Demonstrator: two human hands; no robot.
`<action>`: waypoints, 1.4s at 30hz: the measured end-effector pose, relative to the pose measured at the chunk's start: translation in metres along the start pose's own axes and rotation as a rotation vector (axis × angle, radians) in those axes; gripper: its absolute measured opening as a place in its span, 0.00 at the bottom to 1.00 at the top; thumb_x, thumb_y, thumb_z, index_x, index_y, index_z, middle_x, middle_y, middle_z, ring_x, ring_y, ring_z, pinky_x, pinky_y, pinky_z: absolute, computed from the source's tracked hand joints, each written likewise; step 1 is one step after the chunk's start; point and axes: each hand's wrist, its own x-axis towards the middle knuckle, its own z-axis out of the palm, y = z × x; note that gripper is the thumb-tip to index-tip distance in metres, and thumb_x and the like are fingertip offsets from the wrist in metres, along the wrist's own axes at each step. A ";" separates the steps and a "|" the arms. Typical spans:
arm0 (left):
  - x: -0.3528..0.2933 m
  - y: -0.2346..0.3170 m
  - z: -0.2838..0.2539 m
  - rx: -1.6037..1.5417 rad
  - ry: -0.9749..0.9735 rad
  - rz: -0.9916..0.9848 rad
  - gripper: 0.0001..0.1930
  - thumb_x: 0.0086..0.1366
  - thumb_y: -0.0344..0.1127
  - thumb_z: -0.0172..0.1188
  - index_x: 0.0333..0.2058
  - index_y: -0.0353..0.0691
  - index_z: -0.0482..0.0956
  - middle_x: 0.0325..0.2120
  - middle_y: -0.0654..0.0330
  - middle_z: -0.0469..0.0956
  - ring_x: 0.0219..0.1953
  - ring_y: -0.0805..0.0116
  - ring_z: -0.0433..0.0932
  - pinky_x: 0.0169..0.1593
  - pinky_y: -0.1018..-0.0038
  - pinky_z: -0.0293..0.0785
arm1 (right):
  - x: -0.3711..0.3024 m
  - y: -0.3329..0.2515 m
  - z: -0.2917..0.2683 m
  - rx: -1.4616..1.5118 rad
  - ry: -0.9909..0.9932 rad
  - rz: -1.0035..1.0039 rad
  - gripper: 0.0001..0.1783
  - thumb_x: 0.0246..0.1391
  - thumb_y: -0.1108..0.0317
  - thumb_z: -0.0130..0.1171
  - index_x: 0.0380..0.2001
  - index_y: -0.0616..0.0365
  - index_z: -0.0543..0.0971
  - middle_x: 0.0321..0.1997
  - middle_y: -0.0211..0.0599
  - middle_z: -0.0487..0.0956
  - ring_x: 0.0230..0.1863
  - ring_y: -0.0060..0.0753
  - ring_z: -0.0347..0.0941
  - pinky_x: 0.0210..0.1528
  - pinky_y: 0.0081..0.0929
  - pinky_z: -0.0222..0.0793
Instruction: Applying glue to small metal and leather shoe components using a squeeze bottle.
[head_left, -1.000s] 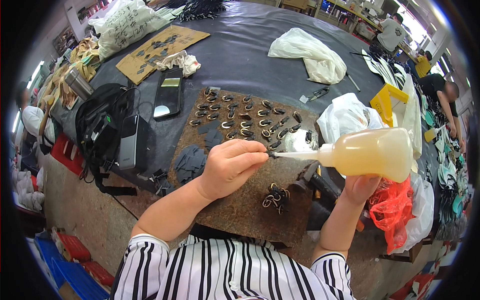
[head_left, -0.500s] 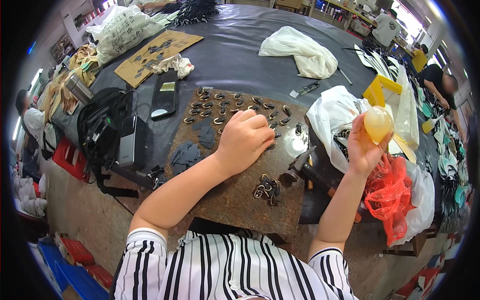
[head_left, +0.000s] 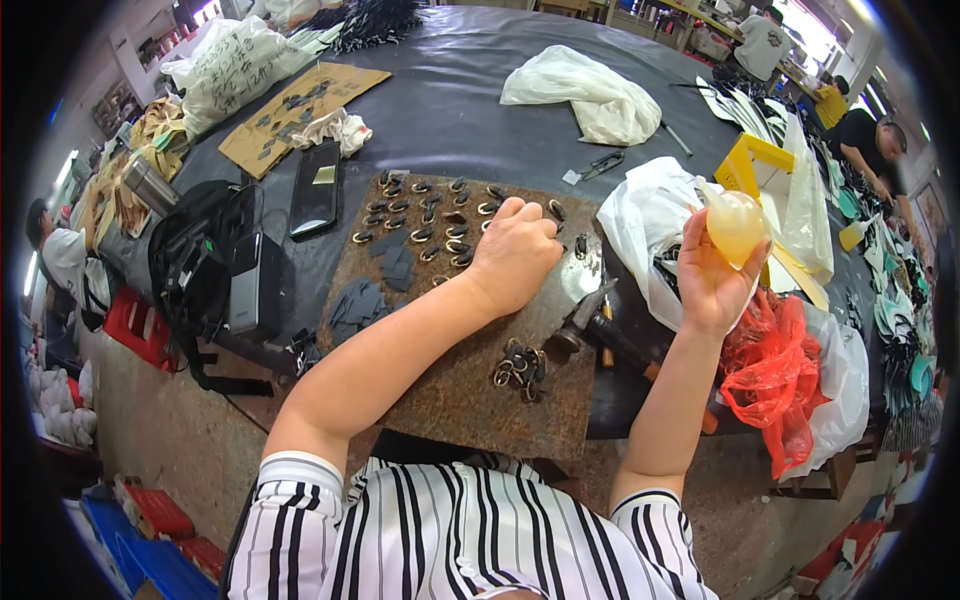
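Yellow bottle (head_left: 738, 230) grasped in right hand (head_left: 712, 285), three o'clock; left hand (head_left: 515, 255) curled beside loops (head_left: 458, 246), one o'clock, cannot tell if gripping.

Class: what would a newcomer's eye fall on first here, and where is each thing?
Probably the yellowish bottle in the right hand, with a bright red bag below it in the picture. Next, perhaps, the rows of small black-and-gold rings on the brown board at centre, where the left hand is.
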 end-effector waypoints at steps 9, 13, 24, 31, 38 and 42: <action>-0.037 -0.001 -0.048 -0.225 -0.006 -0.124 0.04 0.43 0.33 0.55 0.19 0.41 0.72 0.16 0.64 0.67 0.26 0.67 0.64 0.37 0.72 0.57 | 0.002 -0.019 0.006 0.255 -0.071 -0.007 0.25 0.33 0.68 0.57 0.39 0.61 0.65 0.39 0.41 0.65 0.43 0.40 0.56 0.49 0.35 0.56; -0.052 0.008 -0.057 -0.441 -0.132 -0.086 0.06 0.43 0.35 0.57 0.21 0.41 0.73 0.18 0.63 0.67 0.26 0.66 0.64 0.35 0.73 0.60 | 0.002 -0.022 0.006 0.262 -0.093 0.005 0.26 0.32 0.67 0.59 0.38 0.62 0.66 0.40 0.40 0.66 0.43 0.39 0.58 0.50 0.34 0.56; -0.067 0.013 -0.060 -0.719 -0.451 -0.190 0.14 0.39 0.41 0.60 0.21 0.39 0.69 0.19 0.61 0.67 0.26 0.64 0.67 0.29 0.72 0.63 | 0.004 -0.008 -0.002 0.109 -0.007 0.030 0.24 0.35 0.66 0.58 0.39 0.59 0.66 0.40 0.40 0.66 0.43 0.39 0.58 0.50 0.36 0.56; -0.068 0.016 -0.062 -1.028 -0.486 -0.359 0.08 0.41 0.31 0.58 0.21 0.36 0.69 0.18 0.61 0.68 0.22 0.70 0.69 0.27 0.77 0.65 | 0.005 -0.003 -0.006 0.015 -0.007 0.033 0.21 0.39 0.63 0.55 0.40 0.54 0.67 0.43 0.36 0.67 0.45 0.37 0.61 0.50 0.40 0.55; -0.070 0.007 -0.065 -1.357 -0.594 -0.553 0.06 0.44 0.26 0.58 0.22 0.34 0.69 0.18 0.68 0.70 0.21 0.84 0.67 0.26 0.87 0.64 | 0.003 0.005 -0.005 -0.161 0.016 -0.051 0.23 0.39 0.63 0.55 0.42 0.53 0.64 0.44 0.36 0.67 0.46 0.36 0.62 0.48 0.41 0.58; -0.072 0.006 -0.062 -1.617 -0.551 -0.616 0.06 0.48 0.29 0.56 0.25 0.34 0.69 0.18 0.67 0.69 0.22 0.83 0.67 0.27 0.87 0.64 | 0.003 0.010 -0.004 -0.231 0.071 -0.066 0.24 0.40 0.62 0.55 0.42 0.54 0.64 0.43 0.35 0.67 0.46 0.36 0.62 0.47 0.41 0.59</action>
